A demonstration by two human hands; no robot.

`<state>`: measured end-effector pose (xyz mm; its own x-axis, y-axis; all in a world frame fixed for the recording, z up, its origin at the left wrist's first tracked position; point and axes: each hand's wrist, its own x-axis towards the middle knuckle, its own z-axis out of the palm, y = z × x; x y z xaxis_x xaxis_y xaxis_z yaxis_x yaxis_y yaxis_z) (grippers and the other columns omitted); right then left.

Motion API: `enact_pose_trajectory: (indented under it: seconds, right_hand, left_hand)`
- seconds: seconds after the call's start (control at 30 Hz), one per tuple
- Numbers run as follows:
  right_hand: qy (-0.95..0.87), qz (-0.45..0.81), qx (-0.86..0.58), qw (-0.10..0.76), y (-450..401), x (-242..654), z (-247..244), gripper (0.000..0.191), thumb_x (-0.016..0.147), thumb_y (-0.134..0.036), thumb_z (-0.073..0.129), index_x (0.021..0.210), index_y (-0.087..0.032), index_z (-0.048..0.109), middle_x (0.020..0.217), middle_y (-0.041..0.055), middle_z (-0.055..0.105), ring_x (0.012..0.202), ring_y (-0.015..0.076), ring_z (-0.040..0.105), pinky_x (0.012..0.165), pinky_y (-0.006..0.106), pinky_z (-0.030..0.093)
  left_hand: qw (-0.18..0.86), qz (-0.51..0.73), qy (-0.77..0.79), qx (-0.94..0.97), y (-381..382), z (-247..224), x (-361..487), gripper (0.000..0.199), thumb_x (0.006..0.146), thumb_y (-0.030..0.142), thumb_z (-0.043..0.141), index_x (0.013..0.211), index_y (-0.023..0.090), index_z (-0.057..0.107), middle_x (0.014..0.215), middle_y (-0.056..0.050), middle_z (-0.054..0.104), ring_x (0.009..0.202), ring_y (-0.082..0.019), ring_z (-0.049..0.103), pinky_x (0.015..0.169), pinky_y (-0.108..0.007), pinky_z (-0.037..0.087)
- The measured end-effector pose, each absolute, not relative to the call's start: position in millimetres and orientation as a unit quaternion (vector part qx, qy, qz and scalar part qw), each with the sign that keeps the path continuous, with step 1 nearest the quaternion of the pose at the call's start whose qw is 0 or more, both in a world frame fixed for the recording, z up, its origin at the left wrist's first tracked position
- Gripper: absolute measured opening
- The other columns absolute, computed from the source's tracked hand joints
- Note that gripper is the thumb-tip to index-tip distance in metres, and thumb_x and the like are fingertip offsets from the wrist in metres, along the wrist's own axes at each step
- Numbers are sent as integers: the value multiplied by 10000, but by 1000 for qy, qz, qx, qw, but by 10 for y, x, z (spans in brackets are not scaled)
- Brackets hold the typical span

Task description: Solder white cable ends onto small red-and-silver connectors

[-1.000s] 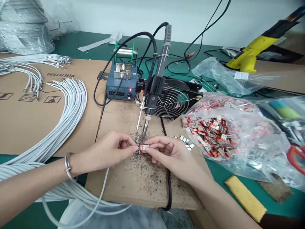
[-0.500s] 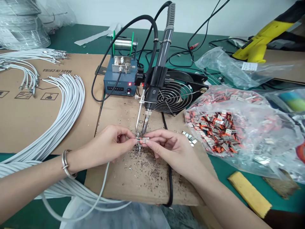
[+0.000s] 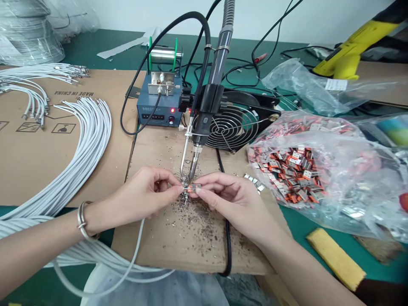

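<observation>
At far left, a wrapped coil stands on the green desk. In front of it, short white cables lie on a flat cardboard sheet. A curved bundle of longer white cables rests beside them, its ends fanned toward the back.

The left hand, a metal bracelet at its wrist, has its grip clamped: thumb and forefinger pinch the end of a single white cable, which loops down from under the palm. Behind stands a blue box with a red light lit, a spool of wire mounted above it.

A small orange and metal plug is located between the two hands, at the left fingertips, above a debris-strewn cardboard piece. A soldering iron points down, its tip just behind the plug; contact cannot be told.

The right hand has its grip clamped on the plug's right end. A round black fan sits behind this hand, and small metal pieces lie near its knuckles.

Further right are a clear bag of similar plugs, a yellow block and a yellow tool.
</observation>
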<state>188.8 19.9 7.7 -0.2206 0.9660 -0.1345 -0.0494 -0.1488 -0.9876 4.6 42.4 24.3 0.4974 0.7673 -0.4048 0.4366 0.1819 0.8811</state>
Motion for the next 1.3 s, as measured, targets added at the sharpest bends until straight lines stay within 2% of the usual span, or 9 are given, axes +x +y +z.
enact_pose_trajectory:
  seconds: [0.27, 0.47, 0.6, 0.8, 0.9, 1.07, 1.2, 1.3]
  right_hand:
    - [-496, 599, -461, 427, 211, 1879, 80, 65, 691, -154, 654, 755, -164, 663, 628, 2, 704, 521, 78, 607, 427, 150, 413]
    - [-499, 587, -486, 412, 208, 1868, 22, 92, 679, -207, 662, 758, -162, 657, 646, 20, 704, 589, 110, 631, 532, 192, 465]
    - [-517, 581, -490, 394, 210, 1884, 8, 97, 677, -217, 664, 759, -166, 663, 662, 24, 702, 578, 111, 618, 524, 200, 458]
    - [-562, 602, -464, 326, 186, 1994, 102, 82, 698, -207, 656, 755, -150, 639, 657, 36, 691, 561, 110, 605, 496, 197, 445]
    - [-580, 631, -424, 293, 158, 2071, 141, 75, 719, -200, 646, 759, -141, 624, 660, 48, 690, 560, 110, 606, 489, 194, 440]
    - [-591, 677, -323, 297, 135, 2160, 145, 67, 726, -165, 651, 778, -141, 616, 675, 51, 683, 605, 116, 624, 529, 204, 456]
    - [-624, 664, -278, 305, 113, 2188, 159, 72, 719, -164, 659, 776, -126, 635, 651, 51, 659, 541, 94, 577, 470, 183, 398]
    - [-659, 646, -256, 287, 20, 2209, 150, 197, 685, -323, 701, 676, -133, 651, 522, 16, 586, 427, 72, 462, 400, 177, 323]
  left_hand:
    - [597, 129, 489, 623, 445, 240, 40, 220, 812, 353, 523, 795, 152, 610, 440, 84, 414, 322, -41, 422, 301, -98, 321]
    - [584, 112, 498, 632, 450, 250, 44, 228, 815, 346, 510, 789, 145, 615, 434, 83, 397, 317, -43, 406, 291, -103, 326]
    - [598, 103, 492, 625, 452, 211, 27, 242, 817, 367, 510, 816, 147, 610, 455, 79, 422, 328, -47, 420, 300, -111, 335]
    - [641, 74, 437, 626, 409, 161, -6, 277, 788, 395, 559, 716, 129, 590, 538, 24, 560, 451, -75, 502, 425, -161, 392]
    - [615, 70, 399, 677, 333, 181, -15, 276, 787, 392, 571, 716, 128, 611, 598, 3, 616, 499, -76, 472, 458, -174, 337]
    - [625, 61, 390, 673, 141, 325, 31, 251, 797, 364, 568, 720, 130, 612, 636, 11, 603, 576, -90, 485, 524, -183, 341]
    - [610, 54, 408, 677, -5, 458, 73, 244, 816, 360, 546, 735, 139, 611, 548, 50, 498, 493, -75, 414, 453, -178, 287]
    - [525, 94, 368, 762, -209, 386, 83, 216, 855, 316, 507, 771, 155, 625, 647, 10, 590, 573, -97, 504, 522, -188, 348]
